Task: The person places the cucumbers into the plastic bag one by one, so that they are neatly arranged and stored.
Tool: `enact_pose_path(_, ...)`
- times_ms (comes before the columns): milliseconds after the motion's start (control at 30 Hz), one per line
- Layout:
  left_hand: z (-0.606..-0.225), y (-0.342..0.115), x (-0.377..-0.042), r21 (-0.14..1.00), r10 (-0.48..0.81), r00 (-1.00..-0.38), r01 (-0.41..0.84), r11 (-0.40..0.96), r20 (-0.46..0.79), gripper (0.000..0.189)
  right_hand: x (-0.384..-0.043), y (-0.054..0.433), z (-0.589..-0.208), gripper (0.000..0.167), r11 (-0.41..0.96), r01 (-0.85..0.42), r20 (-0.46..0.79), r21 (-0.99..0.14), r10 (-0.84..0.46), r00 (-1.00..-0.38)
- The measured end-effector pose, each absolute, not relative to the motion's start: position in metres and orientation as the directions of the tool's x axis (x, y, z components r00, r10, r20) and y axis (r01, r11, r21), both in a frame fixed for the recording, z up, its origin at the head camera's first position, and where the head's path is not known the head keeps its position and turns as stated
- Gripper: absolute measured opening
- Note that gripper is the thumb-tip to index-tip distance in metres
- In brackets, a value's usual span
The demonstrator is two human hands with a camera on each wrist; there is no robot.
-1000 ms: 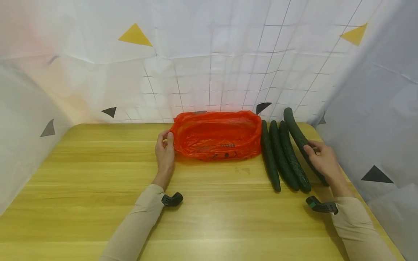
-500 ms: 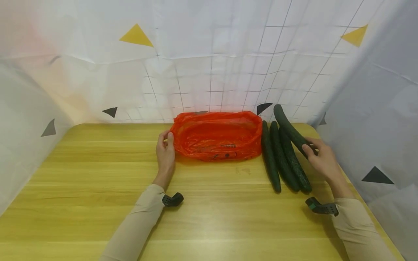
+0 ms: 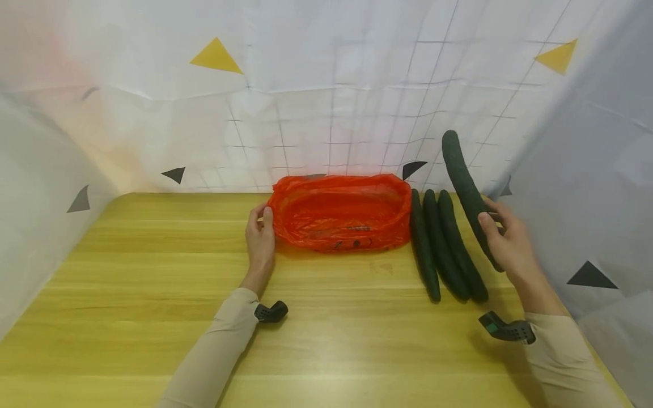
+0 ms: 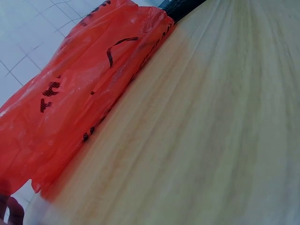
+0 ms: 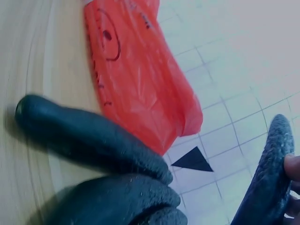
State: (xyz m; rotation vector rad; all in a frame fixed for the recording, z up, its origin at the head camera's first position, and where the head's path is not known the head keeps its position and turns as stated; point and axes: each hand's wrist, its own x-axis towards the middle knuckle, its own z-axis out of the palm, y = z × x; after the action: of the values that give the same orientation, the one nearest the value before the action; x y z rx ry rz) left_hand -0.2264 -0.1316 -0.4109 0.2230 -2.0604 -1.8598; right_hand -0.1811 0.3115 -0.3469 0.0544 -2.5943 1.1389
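Observation:
My right hand (image 3: 510, 243) grips a long dark-green cucumber (image 3: 464, 178) near its lower half, thumb on the near side. That cucumber is raised above the table and tilted, its far end up against the backdrop; the right wrist view shows it at the lower right. Three more cucumbers (image 3: 451, 249) lie side by side on the table, just right of a red plastic bag (image 3: 352, 235). The bag stands with its mouth spread wide. At the bag's left end, my left hand (image 3: 260, 238) holds its edge between thumb and fingers; in the left wrist view those fingers (image 4: 15, 211) barely show.
The wooden table (image 3: 153, 306) extends to the left and in front of the bag. White sheeting (image 3: 326, 102) with grid lines closes off the back, and more hangs at both sides. The right-hand sheet (image 3: 597, 187) is close to my right arm.
My right hand has lifted the cucumber off the table, first leftward over the others, then up and back to the right. The left hand and bag stay in place.

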Motion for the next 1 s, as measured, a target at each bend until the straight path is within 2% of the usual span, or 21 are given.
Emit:
enact_pose_path(133, -0.398, -0.128, -0.217, 0.981, -0.351, -0.921, 0.125, 0.145, 0.169, 0.037, -0.181, 0.308, -0.344, 0.049, 0.644, -0.173, 0.329, -0.745, 0.13, -0.935)
enact_pose_path(300, -0.414, -0.133, -0.229, 0.986, -0.334, -0.929, 0.127, 0.111, 0.157, 0.038, -0.181, 0.308, -0.343, 0.047, 0.543, -0.259, 0.39, -0.799, 0.139, -0.91)
enact_pose_path(600, -0.432, -0.133, -0.238, 0.976, -0.347, -0.913, 0.187, 0.114, 0.215, 0.042, -0.181, 0.305, -0.341, 0.051, 0.482, -0.241, 0.35, -0.842, 0.15, -0.924)
enact_pose_path(767, -0.432, -0.132, -0.236, 0.976, -0.345, -0.914, 0.189, 0.109, 0.216, 0.043, -0.184, 0.298, -0.337, 0.045, 0.15, -0.375, 0.396, -0.915, 0.148, -0.906)
enact_pose_path(867, -0.431, -0.132, -0.235, 0.976, -0.341, -0.915, 0.191, 0.104, 0.215, 0.043, -0.188, 0.291, -0.334, 0.04, -0.064, -0.488, 0.476, -0.87, 0.143, -0.867)
enact_pose_path(1000, -0.43, -0.133, -0.236, 0.975, -0.335, -0.916, 0.194, 0.11, 0.22, 0.044, -0.192, 0.283, -0.327, 0.039, -0.215, -0.567, 0.545, -0.795, 0.158, -0.824)
